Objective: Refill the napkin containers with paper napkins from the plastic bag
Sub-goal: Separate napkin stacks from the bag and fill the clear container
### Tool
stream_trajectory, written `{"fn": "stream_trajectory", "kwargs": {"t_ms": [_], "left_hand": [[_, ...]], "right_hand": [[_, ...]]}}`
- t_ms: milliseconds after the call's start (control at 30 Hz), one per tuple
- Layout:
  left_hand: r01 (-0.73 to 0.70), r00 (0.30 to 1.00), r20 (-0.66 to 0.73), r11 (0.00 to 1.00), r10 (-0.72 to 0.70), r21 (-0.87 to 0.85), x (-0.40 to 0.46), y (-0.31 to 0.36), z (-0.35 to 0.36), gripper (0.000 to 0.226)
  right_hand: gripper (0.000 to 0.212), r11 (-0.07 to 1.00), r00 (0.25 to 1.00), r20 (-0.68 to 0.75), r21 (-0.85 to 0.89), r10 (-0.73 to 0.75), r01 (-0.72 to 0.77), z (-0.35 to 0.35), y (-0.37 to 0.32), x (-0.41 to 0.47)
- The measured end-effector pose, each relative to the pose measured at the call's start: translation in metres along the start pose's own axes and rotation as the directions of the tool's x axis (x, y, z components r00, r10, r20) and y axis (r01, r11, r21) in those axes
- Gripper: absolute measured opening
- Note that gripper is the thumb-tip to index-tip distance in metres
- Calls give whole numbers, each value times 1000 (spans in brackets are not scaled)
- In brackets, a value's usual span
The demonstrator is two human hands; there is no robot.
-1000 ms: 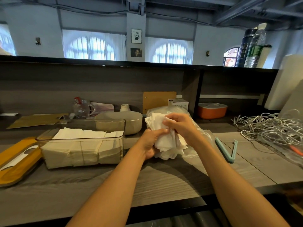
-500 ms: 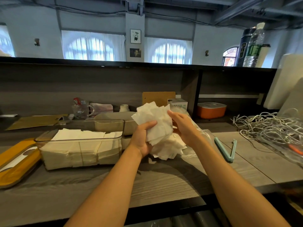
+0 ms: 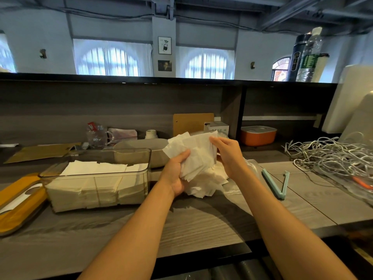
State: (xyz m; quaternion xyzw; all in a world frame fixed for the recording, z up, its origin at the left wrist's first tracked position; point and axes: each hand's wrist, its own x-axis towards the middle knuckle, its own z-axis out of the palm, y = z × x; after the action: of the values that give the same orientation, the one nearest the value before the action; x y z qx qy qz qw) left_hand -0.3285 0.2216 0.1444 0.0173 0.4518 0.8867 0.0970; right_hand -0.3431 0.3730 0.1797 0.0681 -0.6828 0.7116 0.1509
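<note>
1. The left hand (image 3: 177, 174) grips a loose wad of paper napkins (image 3: 196, 156) from below, thumb curled over its front.
2. The right hand (image 3: 228, 153) pinches the wad's upper right edge with bent fingers.
3. More napkins spill from the plastic bag (image 3: 240, 184) lying on the bench (image 3: 201, 225) under both hands, near its middle.
4. The clear napkin container (image 3: 96, 178), partly filled, stands toward the bench's left end.
5. A blue bag clip (image 3: 276, 182) lies right of the bag.
</note>
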Motion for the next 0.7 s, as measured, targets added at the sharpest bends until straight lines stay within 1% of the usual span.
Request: {"fn": "stream_trajectory", "kwargs": {"t_ms": [67,133,167,233,267,333,367,433,500,533,600,633,700], "left_hand": [[6,1000,5,1000,-6,26,-1,-1,2,45],[19,1000,10,999,-20,35,-3,-1,5,39],[28,1000,9,999,-29,28,-4,0,6,35],[44,999,-3,999,-44,-5,-5,0,5,31],[51,999,-14,998,-52,-33,-5,1,4,31],[60,998,-31,994,-63,-93,-4,2,4,30],[63,997,-30,991,-67,-118,-4,2,4,32],[78,997,44,982,-71,-173,-3,1,6,44],[101,989,127,973,-75,-207,-2,0,5,59],[109,985,155,976,-79,-189,-1,0,4,66],[112,980,175,990,-95,-90,-2,0,2,75],[106,978,183,994,-98,-34,-3,-1,3,73],[83,978,185,995,-92,53,-8,-1,6,57]], "right_hand": [[16,999,999,27,-26,41,-40,1,1,0],[18,996,999,-22,-74,41,-43,1,4,2],[18,998,997,-68,-50,29,-32,0,4,2],[13,996,990,-140,92,-3,16,-7,1,1],[17,982,991,-130,183,-24,47,-11,-1,1],[31,940,998,-21,335,-61,65,-18,-5,0],[37,929,996,47,366,-72,50,-18,-7,-1],[45,954,988,143,299,-65,19,-10,-10,-4],[47,989,985,167,149,-42,17,0,-9,-6],[47,996,986,157,76,-53,41,4,-6,-7],[46,991,987,117,-51,-115,122,9,0,-7],[44,984,985,93,-92,-144,152,10,3,-7],[40,976,988,46,-151,-149,155,11,7,-6]]}}
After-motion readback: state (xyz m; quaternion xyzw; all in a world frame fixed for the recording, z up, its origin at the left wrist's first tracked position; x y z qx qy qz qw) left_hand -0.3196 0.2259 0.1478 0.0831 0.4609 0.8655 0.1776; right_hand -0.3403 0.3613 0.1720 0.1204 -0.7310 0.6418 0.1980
